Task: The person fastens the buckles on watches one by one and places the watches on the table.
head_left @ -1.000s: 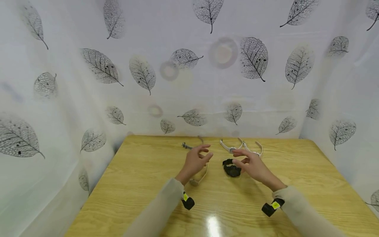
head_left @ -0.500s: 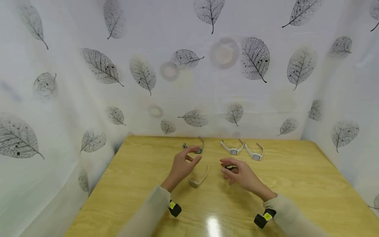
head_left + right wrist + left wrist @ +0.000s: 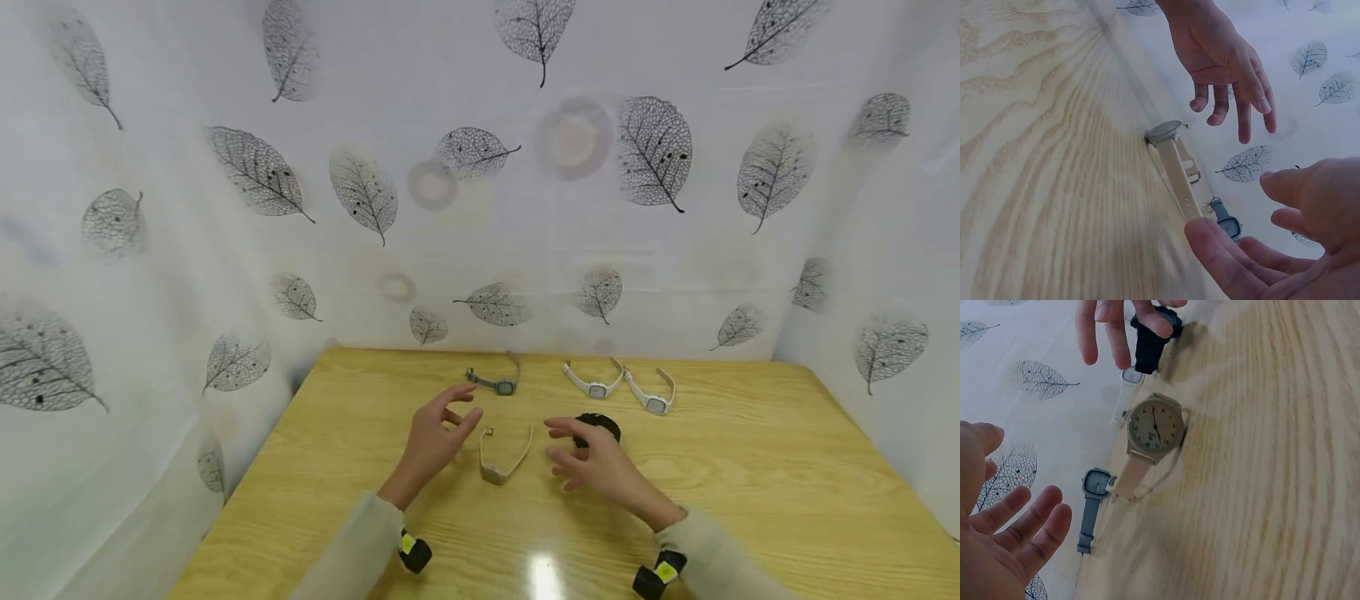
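Both hands hover over the table with fingers loosely bent and nothing held. My left hand [image 3: 435, 437] is to the left of a beige wristwatch [image 3: 492, 475], which stands on its edge with its strap unfastened; its round dial [image 3: 1155, 427] faces the left wrist camera. Behind that hand lies a grey-blue wristwatch [image 3: 506, 387]. My right hand [image 3: 596, 467] is right of the beige watch and partly covers a black wristwatch [image 3: 603, 423]. In the head view I cannot tell whether it touches the black watch. Two white wristwatches, one [image 3: 597, 390] left of the other [image 3: 656, 405], lie farther back.
The wooden table [image 3: 750, 500] runs up to a pale leaf-patterned curtain [image 3: 480, 225] at the back and sides. A black device [image 3: 415, 553] with a yellow label is strapped at the left wrist, and a similar device [image 3: 660, 575] at the right.
My left hand has drawn left and nearer, uncovering the grey-blue and beige watches. The right hand has shifted a little left and nearer, away from the white watches. The watches appear to stay put.
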A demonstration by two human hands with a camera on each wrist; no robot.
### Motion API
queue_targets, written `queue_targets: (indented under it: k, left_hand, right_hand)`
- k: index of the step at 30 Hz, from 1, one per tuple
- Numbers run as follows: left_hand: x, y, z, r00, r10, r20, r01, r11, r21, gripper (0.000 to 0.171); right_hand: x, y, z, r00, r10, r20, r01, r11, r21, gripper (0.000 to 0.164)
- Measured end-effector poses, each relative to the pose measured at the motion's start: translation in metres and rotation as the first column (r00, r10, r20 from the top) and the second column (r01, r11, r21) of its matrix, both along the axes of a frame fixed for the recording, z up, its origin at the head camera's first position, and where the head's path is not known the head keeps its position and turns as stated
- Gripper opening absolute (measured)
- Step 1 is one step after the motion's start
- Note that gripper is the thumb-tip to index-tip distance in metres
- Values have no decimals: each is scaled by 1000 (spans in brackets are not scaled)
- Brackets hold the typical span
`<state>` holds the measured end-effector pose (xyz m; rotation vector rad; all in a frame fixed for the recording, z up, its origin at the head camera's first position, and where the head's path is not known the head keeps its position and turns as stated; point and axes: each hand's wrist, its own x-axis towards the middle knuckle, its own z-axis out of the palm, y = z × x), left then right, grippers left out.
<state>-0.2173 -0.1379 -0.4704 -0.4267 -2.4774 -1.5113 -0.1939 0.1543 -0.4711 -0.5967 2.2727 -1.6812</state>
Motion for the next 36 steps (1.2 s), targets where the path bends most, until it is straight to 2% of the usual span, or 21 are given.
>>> queue_targets:
  k: [7, 16, 28, 32, 36]
  left_hand:
    - [8, -9, -3, 1000, -14, 0, 14, 999, 33, 42]
    - [12, -14, -12, 995, -58, 78, 53, 996, 74, 45]
    - [15, -16, -19, 987, -87, 133, 74, 993, 95, 48]
    - [14, -15, -19, 979, -120, 167, 99, 987, 128, 52]
    - [15, -13, -19, 962, -153, 225, 120, 981, 154, 57]
  right_hand:
    - [5, -9, -2, 998, -55, 44, 54, 998, 22, 59]
    - [12, -19, -2, 991, -126, 51, 124, 992, 37, 57]
    - [12, -31, -5, 986, -159, 56, 156, 986, 54, 57]
    - [9, -39, -7, 981, -179, 70, 176, 983, 44, 58]
    - [5, -46, -7, 974, -199, 104, 196, 980, 37, 59]
